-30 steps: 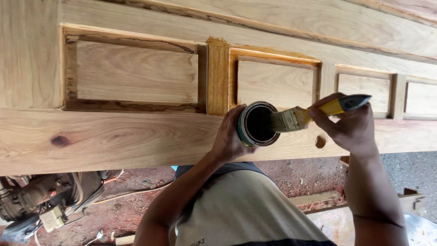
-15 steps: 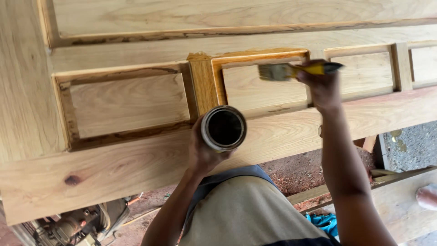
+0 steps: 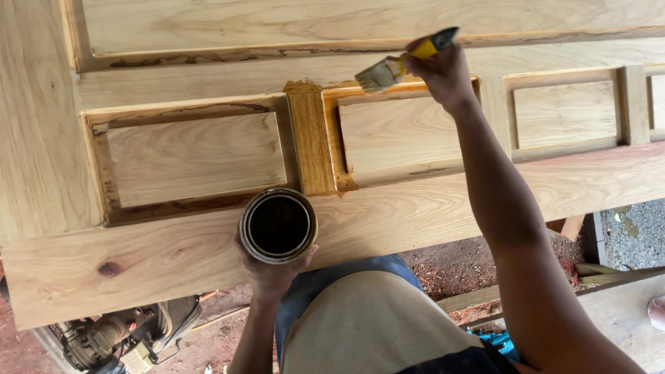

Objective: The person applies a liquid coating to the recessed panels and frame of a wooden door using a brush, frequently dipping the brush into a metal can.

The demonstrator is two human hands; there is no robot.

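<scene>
A pale wooden door [image 3: 173, 256] with recessed panels lies flat in front of me. My left hand [image 3: 273, 273] grips a round metal can [image 3: 278, 225] of dark finish, held over the door's near rail. My right hand [image 3: 443, 73] holds a yellow-handled paintbrush [image 3: 398, 66], its bristles touching the upper edge of the middle panel [image 3: 402, 131]. The upright strip [image 3: 310, 138] left of that panel and the panel's frame are darker and glossy with wet finish. The left panel [image 3: 194, 159] is bare wood.
Below the door's near edge lies reddish sawdust-covered ground [image 3: 457, 266]. A machine with a motor [image 3: 118, 336] sits at lower left. Timber pieces [image 3: 589, 273] and gravel [image 3: 637, 232] are at lower right, with a foot at the right edge [image 3: 657, 312].
The brush has left the can and moved up to the top edge of the middle panel. The can has come lower and left over the near rail. My view shifted right along the door.
</scene>
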